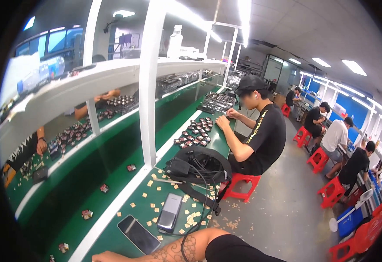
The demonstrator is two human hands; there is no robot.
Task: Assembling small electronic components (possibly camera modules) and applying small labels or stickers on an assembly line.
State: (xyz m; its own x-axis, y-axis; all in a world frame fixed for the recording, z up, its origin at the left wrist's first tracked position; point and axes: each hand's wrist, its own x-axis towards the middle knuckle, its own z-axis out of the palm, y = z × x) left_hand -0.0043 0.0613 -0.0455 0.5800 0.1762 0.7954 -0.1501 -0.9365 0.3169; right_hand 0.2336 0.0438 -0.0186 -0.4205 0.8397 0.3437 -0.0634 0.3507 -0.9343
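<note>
My tattooed right forearm reaches leftward along the bottom edge of the head view. At its end my right hand (105, 256) is mostly cut off by the frame, and its fingers do not show. My left hand is out of sight. Beside the right forearm a dark smartphone (138, 234) lies on the green bench (145, 205). A silver, rounded box-shaped device (170, 212) rests just beyond the phone. A black cable passes near it and over my forearm.
A black bag with cables (197, 163) sits ahead, among scattered small tan squares (193, 218). A white post (149, 87) and rail border the green belt, which carries small parts (86, 214). A seated co-worker (265, 126) handles parts ahead; red stools (242, 187) stand along the aisle.
</note>
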